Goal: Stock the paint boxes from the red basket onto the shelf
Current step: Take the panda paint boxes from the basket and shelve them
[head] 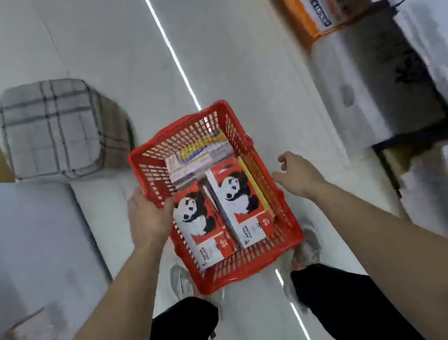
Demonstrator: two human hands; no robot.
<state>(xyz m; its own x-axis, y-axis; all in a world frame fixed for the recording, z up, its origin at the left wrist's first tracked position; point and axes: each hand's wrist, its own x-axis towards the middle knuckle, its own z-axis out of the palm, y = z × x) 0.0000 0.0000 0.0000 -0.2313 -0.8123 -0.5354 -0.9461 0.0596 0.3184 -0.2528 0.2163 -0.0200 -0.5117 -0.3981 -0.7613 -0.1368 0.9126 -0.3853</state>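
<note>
A red plastic basket (259,263) is held above the white floor, over my feet. Two red paint boxes with panda pictures lie flat in its near half, one on the left (201,224) and one on the right (237,201). A pale box with yellow and blue print (200,154) lies in its far half. My left hand (147,216) grips the basket's left rim, thumb inside by the left panda box. My right hand (298,175) hovers just right of the basket with fingers loosely apart, holding nothing. No shelf is clearly visible.
A grey plaid cushion (59,129) lies on the floor at the left. An orange and white package (297,6) sits at the upper right beside a blurred dark and white fixture (393,74). A pale surface (20,241) fills the left side.
</note>
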